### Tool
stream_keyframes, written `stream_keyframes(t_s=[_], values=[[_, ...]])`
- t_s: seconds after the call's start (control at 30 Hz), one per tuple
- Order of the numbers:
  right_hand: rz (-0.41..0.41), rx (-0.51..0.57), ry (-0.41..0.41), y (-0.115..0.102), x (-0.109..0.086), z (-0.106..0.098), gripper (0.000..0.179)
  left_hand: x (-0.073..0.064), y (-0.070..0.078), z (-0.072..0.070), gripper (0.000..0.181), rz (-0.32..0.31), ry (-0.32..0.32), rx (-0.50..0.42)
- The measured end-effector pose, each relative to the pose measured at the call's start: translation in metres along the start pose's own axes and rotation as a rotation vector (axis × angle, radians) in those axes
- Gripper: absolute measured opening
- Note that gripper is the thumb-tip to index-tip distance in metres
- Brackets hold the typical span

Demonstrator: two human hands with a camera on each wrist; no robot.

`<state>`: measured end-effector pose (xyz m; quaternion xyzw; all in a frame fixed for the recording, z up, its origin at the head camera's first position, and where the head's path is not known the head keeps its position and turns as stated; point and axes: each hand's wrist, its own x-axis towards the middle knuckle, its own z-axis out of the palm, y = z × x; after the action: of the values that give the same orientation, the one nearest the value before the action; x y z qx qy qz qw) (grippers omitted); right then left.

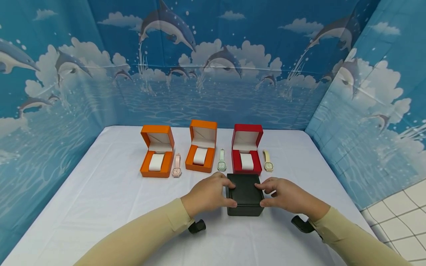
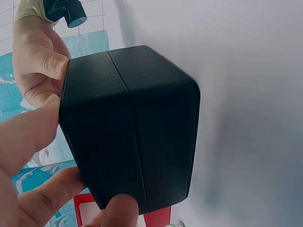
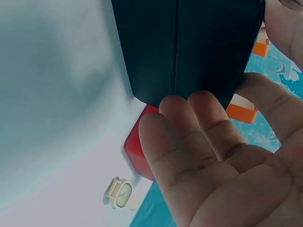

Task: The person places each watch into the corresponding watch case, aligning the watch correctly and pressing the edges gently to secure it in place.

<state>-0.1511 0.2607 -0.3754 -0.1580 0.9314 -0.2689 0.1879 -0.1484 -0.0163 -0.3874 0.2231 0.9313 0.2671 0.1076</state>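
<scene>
A closed black watch box [image 1: 244, 194] sits on the white table in front of me, between my two hands. My left hand [image 1: 211, 192] grips its left side, with the thumb near the front edge of the lid [image 1: 244, 188] and a finger on top. At the right side my right hand [image 1: 283, 194] holds the lid's edge between thumb and index finger; its other fingers rest along the side in the right wrist view. A thin seam between lid and base shows in both wrist views. The box's inside is hidden.
Behind the black box stands an open red watch box [image 1: 247, 164], with a yellow watch [image 1: 268, 165] to its right. Two open orange boxes, left [image 1: 166, 166] and middle [image 1: 209, 162], stand farther left beside a pink watch [image 1: 177, 170] and a green watch [image 1: 221, 165].
</scene>
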Motion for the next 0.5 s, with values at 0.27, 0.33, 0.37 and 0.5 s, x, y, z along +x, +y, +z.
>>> stream_keyframes(t_s=[0.27, 0.33, 0.37, 0.5], values=[[0.005, -0.013, -0.004, -0.0003, 0.0002, -0.0004, 0.069, 0.0016, -0.0001, -0.0008, 0.047, 0.019, -0.002, 0.034], [0.020, -0.007, -0.003, -0.0005, 0.0003, -0.0001, 0.069, 0.0018, 0.0001, -0.0011, 0.047, 0.021, -0.003, 0.038], [0.019, -0.008, -0.005, 0.0000, 0.0005, 0.0000, 0.069, 0.0019, 0.0003, -0.0012, 0.047, 0.022, -0.004, 0.038], [0.040, 0.013, -0.004, 0.0004, 0.0006, 0.0012, 0.070, 0.0026, 0.0006, -0.0014, 0.047, 0.018, -0.007, 0.035]])
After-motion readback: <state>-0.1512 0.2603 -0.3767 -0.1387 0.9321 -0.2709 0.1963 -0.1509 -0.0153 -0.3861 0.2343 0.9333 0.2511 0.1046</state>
